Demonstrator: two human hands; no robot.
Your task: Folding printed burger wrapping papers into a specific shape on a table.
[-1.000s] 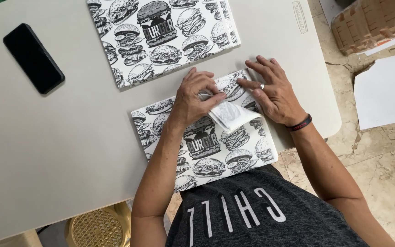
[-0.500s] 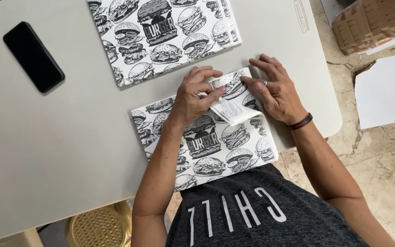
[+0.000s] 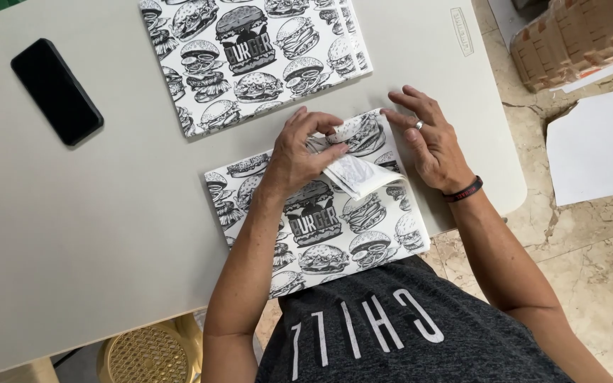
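Your left hand (image 3: pixel 299 152) pinches the printed sheet (image 3: pixel 321 213)'s folded corner; your right hand (image 3: pixel 427 138) lies flat, fingers spread, on the grey table (image 3: pixel 94 234), frame centre, above the marble floor (image 3: pixel 590 248).

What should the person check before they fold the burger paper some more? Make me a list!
1. Left hand pinches the folded corner: ok.
2. Right hand lies flat at the burger paper edge: ok.
3. Paper lies wholly on the table: not ok, its near edge overhangs.
4. Phone is apart from the fold: ok.
5. Spare sheets are apart from the hands: ok.
6. Crease is straight: cannot tell.
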